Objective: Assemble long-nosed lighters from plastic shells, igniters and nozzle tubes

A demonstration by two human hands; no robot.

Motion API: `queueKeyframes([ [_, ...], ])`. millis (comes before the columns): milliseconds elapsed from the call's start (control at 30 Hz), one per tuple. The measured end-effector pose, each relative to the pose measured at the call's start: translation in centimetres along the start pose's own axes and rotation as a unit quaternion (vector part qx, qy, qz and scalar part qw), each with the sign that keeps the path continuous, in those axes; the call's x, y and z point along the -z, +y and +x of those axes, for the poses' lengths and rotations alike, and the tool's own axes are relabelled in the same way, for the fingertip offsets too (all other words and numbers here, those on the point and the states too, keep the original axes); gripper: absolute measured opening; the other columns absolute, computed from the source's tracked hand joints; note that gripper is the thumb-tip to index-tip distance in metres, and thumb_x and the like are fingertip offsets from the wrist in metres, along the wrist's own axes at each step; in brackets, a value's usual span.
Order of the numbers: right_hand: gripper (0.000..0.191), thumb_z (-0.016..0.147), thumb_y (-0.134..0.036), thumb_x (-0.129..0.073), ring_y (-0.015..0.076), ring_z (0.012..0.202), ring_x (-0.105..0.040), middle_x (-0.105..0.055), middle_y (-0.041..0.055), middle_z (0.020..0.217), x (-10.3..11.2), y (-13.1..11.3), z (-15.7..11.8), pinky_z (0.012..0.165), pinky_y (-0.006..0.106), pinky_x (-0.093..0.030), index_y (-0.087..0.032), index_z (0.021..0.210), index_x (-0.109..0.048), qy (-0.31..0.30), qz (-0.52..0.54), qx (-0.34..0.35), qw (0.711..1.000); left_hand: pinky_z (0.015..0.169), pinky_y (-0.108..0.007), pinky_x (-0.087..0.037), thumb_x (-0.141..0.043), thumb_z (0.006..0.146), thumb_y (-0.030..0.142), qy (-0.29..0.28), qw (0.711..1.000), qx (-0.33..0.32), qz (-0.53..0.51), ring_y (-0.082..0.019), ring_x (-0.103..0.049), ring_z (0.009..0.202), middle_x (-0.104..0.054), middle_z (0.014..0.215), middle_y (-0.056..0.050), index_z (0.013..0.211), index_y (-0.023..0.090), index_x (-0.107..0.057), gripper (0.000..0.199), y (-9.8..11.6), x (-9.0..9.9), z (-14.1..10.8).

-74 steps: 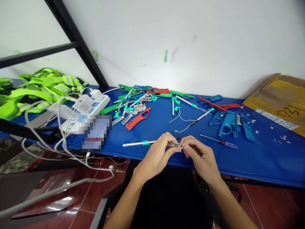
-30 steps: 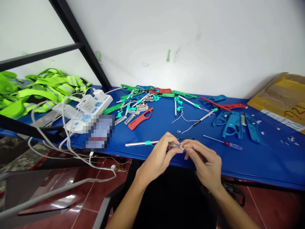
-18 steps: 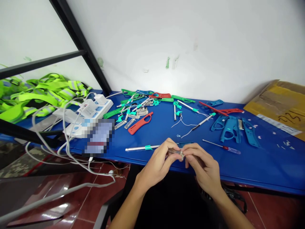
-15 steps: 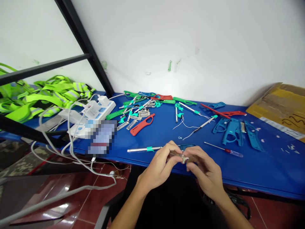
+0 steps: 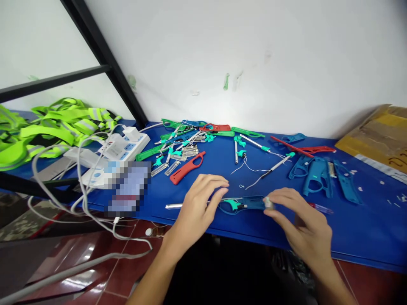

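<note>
My right hand point(image 5: 300, 222) pinches a small pale, see-through piece, perhaps a lighter's fuel tank point(image 5: 269, 203), between thumb and fingertips. It is over the right end of a blue lighter handle shell point(image 5: 254, 202) lying near the table's front edge. A green trigger point(image 5: 234, 204) sits in that shell, and a metal tube point(image 5: 173, 206) extends from it to the left. My left hand point(image 5: 200, 205) is above the tube, thumb and fingers apart with nothing between them; whether it touches the tube is hidden. A screwdriver point(image 5: 321, 208) lies partly behind my right hand.
Several lighter parts with green triggers point(image 5: 170, 152) are heaped at the back, near a red handle shell point(image 5: 187, 168). More blue shells point(image 5: 318, 178) lie right, before a cardboard box point(image 5: 375, 140). A phone point(image 5: 130, 186), power strip point(image 5: 136, 146), cables and yellow-green straps point(image 5: 60, 127) are left.
My hands have moved apart, left hand leftward and right hand rightward. The small piece, previously between both hands, is now in my right hand alone. The blue shell shows more fully.
</note>
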State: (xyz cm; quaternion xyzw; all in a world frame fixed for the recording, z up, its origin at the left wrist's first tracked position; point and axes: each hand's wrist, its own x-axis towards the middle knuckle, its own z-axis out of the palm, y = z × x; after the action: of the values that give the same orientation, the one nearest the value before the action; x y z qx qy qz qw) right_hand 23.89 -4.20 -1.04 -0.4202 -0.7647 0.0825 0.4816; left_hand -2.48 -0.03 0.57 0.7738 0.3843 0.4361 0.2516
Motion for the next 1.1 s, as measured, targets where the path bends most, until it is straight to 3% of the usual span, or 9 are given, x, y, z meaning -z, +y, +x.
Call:
queueKeyframes([
  [100,0.027,0.103,-0.013,-0.072,0.0191,0.095,-0.072,-0.075,0.0053,0.107,-0.5,0.5,0.1,0.087,0.036,-0.056,-0.024,0.127,-0.075,-0.032,-0.118,0.042,0.992,0.102,-0.042,-0.049,-0.062,0.112,0.029,-0.097,0.992,0.004,0.084,-0.023,-0.067,0.113,-0.077,0.123,-0.004,0.119,0.021,-0.074,0.016,-0.7,-0.6,1.4],
  [233,0.027,0.106,-0.013,-0.068,0.0178,0.101,-0.073,-0.072,0.0087,0.115,-1.2,0.6,-0.3,0.091,0.032,-0.058,-0.019,0.131,-0.074,-0.072,-0.157,0.029,0.985,0.097,-0.043,-0.048,-0.064,0.111,0.032,-0.186,0.972,-0.015,0.145,-0.024,-0.065,0.111,-0.077,0.123,-0.002,0.119,0.021,-0.076,0.018,-0.6,-2.1,2.2],
  [400,0.026,0.108,-0.014,-0.064,0.0166,0.106,-0.073,-0.071,0.0097,0.12,-1.5,0.4,-0.5,0.095,0.028,-0.058,-0.018,0.132,-0.072,-0.085,-0.161,-0.001,0.983,0.087,-0.039,-0.044,-0.067,0.11,0.025,-0.134,0.978,-0.05,0.15,-0.021,-0.065,0.105,-0.08,0.118,0.0,0.11,0.021,-0.078,0.012,-1.0,-3.0,1.6],
  [533,0.03,0.108,-0.013,-0.063,0.0167,0.101,-0.073,-0.073,0.008,0.12,-1.4,0.2,-0.4,0.087,0.028,-0.058,-0.022,0.136,-0.07,-0.113,-0.17,-0.003,0.979,0.088,-0.04,-0.043,-0.066,0.11,0.023,-0.101,0.979,-0.072,0.161,-0.022,-0.065,0.108,-0.081,0.119,0.0,0.11,0.021,-0.079,0.013,-1.2,-2.5,0.9],
  [767,0.028,0.109,-0.013,-0.061,0.0157,0.095,-0.074,-0.075,0.0069,0.116,-1.5,0.0,-0.2,0.078,0.027,-0.056,-0.023,0.133,-0.072,-0.121,-0.197,0.011,0.973,0.089,-0.04,-0.044,-0.064,0.111,0.02,-0.117,0.977,-0.065,0.163,-0.021,-0.065,0.111,-0.079,0.124,0.0,0.112,0.022,-0.078,0.013,-1.0,-1.8,0.3],
  [1100,0.028,0.108,-0.01,-0.063,0.0145,0.092,-0.073,-0.076,0.0065,0.113,-1.5,-0.3,0.1,0.077,0.026,-0.055,-0.022,0.131,-0.073,-0.125,-0.203,0.021,0.971,0.087,-0.038,-0.043,-0.065,0.111,0.02,-0.105,0.987,-0.038,0.115,-0.019,-0.067,0.106,-0.08,0.114,0.0,0.106,0.021,-0.074,0.01,-0.7,-2.2,0.1],
])
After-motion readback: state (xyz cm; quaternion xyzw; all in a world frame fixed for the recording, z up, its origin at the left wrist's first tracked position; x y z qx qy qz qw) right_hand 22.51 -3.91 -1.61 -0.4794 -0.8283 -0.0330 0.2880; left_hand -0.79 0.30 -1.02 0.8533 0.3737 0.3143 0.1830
